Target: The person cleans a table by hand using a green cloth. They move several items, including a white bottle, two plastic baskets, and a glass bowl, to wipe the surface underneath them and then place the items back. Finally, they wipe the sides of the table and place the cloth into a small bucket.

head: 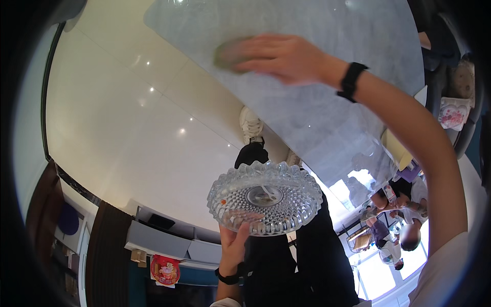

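My left hand holds a scalloped cut-glass plate by its near rim, fingers beneath it. On the plate lie a small white plastic fork or spoon and a small orange scrap. My right hand, blurred, is laid over a greenish cloth or sponge at the edge of the grey marbled table. Its fingers partly cover the greenish thing, so its exact kind cannot be told. A black band is on each wrist.
Pale glossy floor tiles lie left of the table. A yellow item is at the table's right edge, by a chair holding a floral-patterned item. Several people are at the lower right. Grey cabinets stand at the lower left.
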Demonstrator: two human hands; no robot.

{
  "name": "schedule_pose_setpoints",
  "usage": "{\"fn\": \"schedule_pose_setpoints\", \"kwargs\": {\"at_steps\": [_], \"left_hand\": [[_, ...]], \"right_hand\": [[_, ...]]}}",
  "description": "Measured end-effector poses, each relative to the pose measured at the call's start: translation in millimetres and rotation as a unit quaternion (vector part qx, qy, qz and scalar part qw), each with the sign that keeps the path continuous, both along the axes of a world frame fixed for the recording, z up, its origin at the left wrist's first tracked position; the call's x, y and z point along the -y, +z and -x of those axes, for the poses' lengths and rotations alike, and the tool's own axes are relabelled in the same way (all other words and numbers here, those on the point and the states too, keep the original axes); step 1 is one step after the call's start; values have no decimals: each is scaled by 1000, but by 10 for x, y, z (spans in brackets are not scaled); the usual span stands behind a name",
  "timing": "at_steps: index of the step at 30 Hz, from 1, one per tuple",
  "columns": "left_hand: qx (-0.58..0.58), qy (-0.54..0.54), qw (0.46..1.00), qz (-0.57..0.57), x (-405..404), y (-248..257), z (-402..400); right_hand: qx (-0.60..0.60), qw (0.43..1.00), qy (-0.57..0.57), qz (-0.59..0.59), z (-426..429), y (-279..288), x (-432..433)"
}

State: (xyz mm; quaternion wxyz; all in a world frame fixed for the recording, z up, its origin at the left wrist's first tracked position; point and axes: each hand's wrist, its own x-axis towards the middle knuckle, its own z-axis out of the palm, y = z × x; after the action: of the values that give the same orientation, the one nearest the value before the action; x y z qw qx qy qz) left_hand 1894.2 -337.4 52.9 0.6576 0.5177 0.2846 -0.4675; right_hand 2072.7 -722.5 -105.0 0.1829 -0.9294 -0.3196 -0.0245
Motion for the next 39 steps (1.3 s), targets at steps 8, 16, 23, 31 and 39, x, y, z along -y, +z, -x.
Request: {"fn": "schedule_pose_setpoints", "kwargs": {"at_steps": [8,16,23,31,39], "left_hand": [[21,13,999,-35,42,-5,-20],[12,-29,999,-13,124,67,-181],[11,-70,997,16,283,85,-219],[30,-91,995,15,190,123,-277],[20,-36,999,28,291,130,-260]], "right_hand": [[-107,884,-444,-101,152,683,1416],[-136,756,-582,-266,204,977,1369],[147,809,-478,-310,-618,614,2073],[176,722,-667,51,-142,-172,2162],[-19,819,-573,17,-282,239,1826]]}}
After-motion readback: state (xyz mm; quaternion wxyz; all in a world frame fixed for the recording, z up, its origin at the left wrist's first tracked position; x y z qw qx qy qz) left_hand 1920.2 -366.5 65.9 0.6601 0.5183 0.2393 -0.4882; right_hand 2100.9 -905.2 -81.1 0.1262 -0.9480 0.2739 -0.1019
